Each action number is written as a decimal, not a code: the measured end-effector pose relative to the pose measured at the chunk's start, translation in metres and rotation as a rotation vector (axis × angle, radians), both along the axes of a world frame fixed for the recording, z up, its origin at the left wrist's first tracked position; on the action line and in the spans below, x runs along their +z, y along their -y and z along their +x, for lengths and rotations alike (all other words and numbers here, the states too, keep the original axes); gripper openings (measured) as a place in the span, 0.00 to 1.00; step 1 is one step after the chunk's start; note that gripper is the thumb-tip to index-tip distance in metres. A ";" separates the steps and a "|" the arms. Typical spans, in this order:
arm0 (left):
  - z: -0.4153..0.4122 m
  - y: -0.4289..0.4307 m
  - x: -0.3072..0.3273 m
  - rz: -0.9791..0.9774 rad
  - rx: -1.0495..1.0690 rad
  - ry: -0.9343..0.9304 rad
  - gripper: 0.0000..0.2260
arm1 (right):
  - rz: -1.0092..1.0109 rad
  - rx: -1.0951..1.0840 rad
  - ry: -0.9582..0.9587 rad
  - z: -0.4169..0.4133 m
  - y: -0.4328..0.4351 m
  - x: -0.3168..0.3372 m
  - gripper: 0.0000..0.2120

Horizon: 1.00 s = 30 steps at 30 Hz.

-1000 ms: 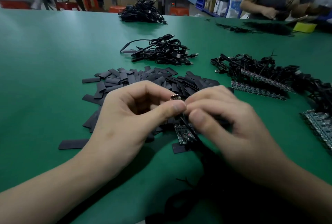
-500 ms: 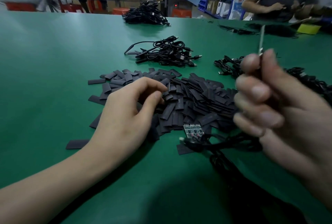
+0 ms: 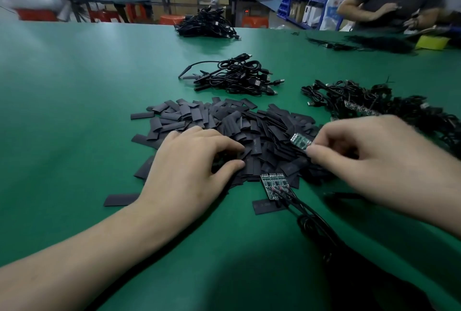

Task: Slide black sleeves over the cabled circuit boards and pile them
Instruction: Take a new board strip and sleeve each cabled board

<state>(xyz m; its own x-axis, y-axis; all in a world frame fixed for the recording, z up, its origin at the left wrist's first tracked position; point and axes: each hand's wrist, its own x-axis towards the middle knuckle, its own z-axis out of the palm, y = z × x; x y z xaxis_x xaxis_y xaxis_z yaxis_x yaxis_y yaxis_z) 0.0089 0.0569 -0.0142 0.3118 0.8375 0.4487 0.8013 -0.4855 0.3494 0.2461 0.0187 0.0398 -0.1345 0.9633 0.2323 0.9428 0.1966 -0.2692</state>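
Right hand [image 3: 374,163]: thumb and forefinger pinch circuit board [image 3: 300,141] by one end, over right margin of sleeve pile [image 3: 224,121], centre of table [image 3: 74,111].
Board long axis: slanted, free end pointing far-left, toward left hand [image 3: 197,163].
Left hand: on pile, nearer to sleeves, fingers curled, thumb and forefinger tips almost meeting. Possibly gripping one sleeve; cannot tell.
Next move, as judged: bring sleeve mouth in line with free end.
Second board [image 3: 274,183]: flat, between hands, toward near edge.
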 end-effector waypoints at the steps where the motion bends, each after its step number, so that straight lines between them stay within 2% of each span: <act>1: 0.000 -0.001 0.000 -0.023 -0.005 0.042 0.09 | -0.046 -0.009 -0.012 -0.003 -0.001 -0.004 0.15; 4: 0.000 -0.001 0.000 -0.080 -0.008 0.161 0.07 | -0.101 -0.014 -0.180 -0.010 -0.002 -0.016 0.14; 8: 0.001 0.001 0.000 -0.006 -0.030 0.197 0.08 | -0.071 -0.020 -0.386 -0.016 -0.003 -0.026 0.13; 10: 0.000 0.001 0.000 -0.001 -0.084 0.260 0.08 | -0.060 0.009 -0.486 -0.020 -0.001 -0.028 0.13; 13: 0.001 0.004 -0.001 -0.100 -0.198 0.408 0.09 | -0.072 0.066 -0.592 -0.026 0.003 -0.032 0.15; 18: 0.005 0.006 -0.001 -0.165 -0.313 0.451 0.09 | -0.066 0.096 -0.606 -0.031 0.005 -0.037 0.08; 21: 0.007 0.008 -0.002 -0.043 -0.338 0.384 0.07 | -0.069 0.091 -0.618 -0.031 0.004 -0.038 0.07; 25: 0.005 0.011 -0.002 0.129 -0.315 0.271 0.12 | -0.091 0.119 -0.626 -0.033 0.007 -0.039 0.10; 30: 0.000 0.007 0.002 0.107 -0.227 0.358 0.10 | -0.042 0.113 -0.521 -0.024 0.007 -0.030 0.17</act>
